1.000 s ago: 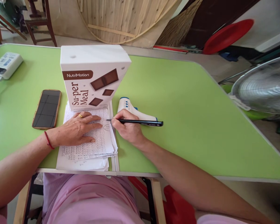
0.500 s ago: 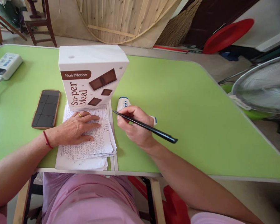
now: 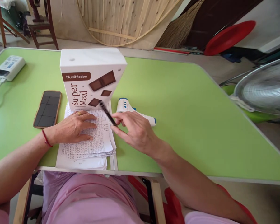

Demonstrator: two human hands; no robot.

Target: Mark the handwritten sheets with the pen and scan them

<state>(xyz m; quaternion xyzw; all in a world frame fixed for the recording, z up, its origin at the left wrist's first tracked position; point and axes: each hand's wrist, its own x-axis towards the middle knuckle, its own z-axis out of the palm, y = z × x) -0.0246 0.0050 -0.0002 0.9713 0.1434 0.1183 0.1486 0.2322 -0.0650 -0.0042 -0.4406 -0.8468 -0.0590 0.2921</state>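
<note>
An upright NutriMotion Su-per Meal box [image 3: 95, 79] is being shown above the green worktop [image 3: 189, 124]. To its left, a smartphone [image 3: 47, 109] is being supported face up; farther left, a white power bank [image 3: 9, 67] is being joined by a white cable [image 3: 2, 81]. An infrared thermometer [image 3: 125, 105] is being borne right of the box. Beyond, a wooden chair [image 3: 40, 23], a round wooden panel [image 3: 121, 18], a straw broom [image 3: 180, 26] and a round red object [image 3: 230, 37] are being seen, while the right edge is being occupied by a fan [image 3: 266, 88].

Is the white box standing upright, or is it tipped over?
Upright: the box stands beyond the left hand, printed front toward the camera, white top facing up.
</note>
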